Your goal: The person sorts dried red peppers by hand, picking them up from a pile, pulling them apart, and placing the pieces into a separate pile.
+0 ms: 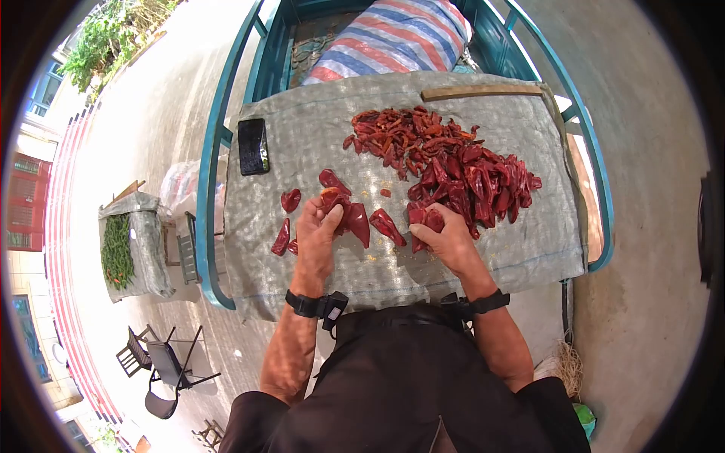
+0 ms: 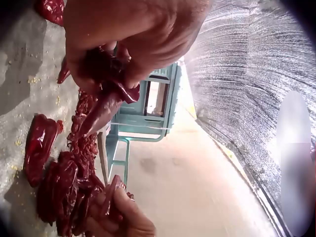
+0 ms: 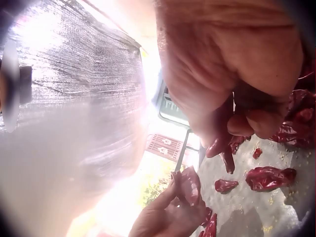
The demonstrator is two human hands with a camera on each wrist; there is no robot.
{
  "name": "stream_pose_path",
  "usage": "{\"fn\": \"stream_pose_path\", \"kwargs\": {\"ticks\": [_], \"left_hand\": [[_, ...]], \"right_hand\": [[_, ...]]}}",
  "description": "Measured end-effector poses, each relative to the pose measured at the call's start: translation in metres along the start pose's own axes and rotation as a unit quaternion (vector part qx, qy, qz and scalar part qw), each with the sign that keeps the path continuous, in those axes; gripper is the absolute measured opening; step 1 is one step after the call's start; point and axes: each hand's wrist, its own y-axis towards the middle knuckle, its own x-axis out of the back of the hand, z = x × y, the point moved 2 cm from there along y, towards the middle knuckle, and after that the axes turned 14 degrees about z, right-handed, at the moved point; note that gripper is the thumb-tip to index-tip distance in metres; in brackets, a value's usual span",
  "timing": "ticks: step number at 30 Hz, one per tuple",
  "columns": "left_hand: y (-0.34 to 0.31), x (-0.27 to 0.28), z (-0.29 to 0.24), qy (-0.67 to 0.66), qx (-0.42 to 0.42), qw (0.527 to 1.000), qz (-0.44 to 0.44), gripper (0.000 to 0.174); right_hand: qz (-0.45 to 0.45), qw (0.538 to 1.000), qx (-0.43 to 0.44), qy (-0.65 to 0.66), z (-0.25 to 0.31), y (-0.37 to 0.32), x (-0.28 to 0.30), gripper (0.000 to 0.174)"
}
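A heap of dried red chillies (image 1: 453, 162) lies on a grey woven sheet (image 1: 302, 143) spread over a teal cart. My left hand (image 1: 317, 226) grips one red chilli (image 1: 336, 200) (image 2: 101, 111), fingers curled round it. My right hand (image 1: 445, 234) pinches another chilli (image 1: 427, 220) (image 3: 222, 145) at the near edge of the heap. A few split chilli pieces (image 1: 285, 219) lie loose on the sheet to the left of my hands, with more of these pieces (image 3: 270, 177) in the right wrist view.
A black phone (image 1: 253, 146) lies at the sheet's left edge. A wooden stick (image 1: 479, 91) rests along the far edge. A striped sack (image 1: 393, 38) sits in the cart bed beyond. The cart's teal rails (image 1: 208, 189) frame the sheet. Green chillies (image 1: 115, 249) lie on a separate stand at left.
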Motion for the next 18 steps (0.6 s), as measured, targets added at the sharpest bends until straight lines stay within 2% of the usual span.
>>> {"fn": "stream_pose_path", "kwargs": {"ticks": [5,6,9,18], "left_hand": [[-0.01,-0.039,-0.002,-0.086,0.024,0.995,0.042,0.035],[-0.011,-0.046,-0.004,-0.092,0.031,0.993,0.063,0.033],[-0.012,-0.054,-0.006,-0.1,0.016,0.992,0.08,0.032],[-0.013,-0.059,-0.008,0.014,-0.034,0.994,0.106,0.031]], "right_hand": [[0.045,0.997,0.04,0.05,0.009,0.002,-0.021,0.036],[0.078,0.991,-0.016,0.107,0.015,-0.001,-0.022,0.031],[0.101,0.983,0.028,0.151,0.019,-0.002,-0.028,0.026],[0.13,0.977,0.019,0.167,0.035,-0.008,-0.03,0.019]]}}
